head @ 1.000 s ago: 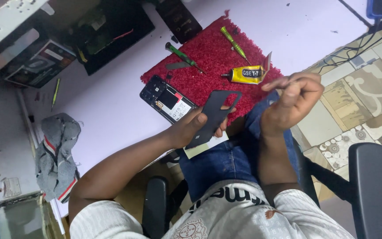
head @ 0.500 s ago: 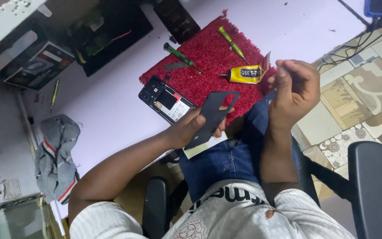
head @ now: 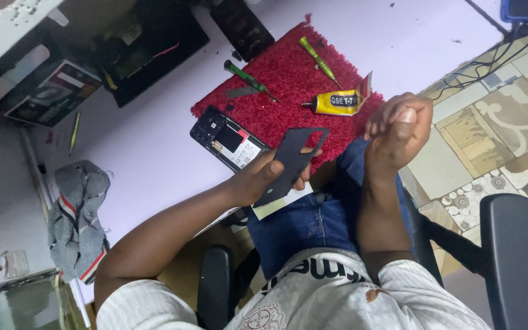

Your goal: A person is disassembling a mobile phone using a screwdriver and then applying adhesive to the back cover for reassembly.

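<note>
Left hand [head: 263, 177] grips dark phone back cover [head: 291, 164]; right hand [head: 398, 125] fisted.

back cover [head: 291, 162]: dark grey phone panel | camera cutout at top | tilted, above lap

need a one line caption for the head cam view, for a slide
Seated person's left hand holds a dark phone back cover above an opened phone on a red mat; right hand raised, closed.

Glue tube [head: 337, 101] on mat [head: 282, 116]
</note>
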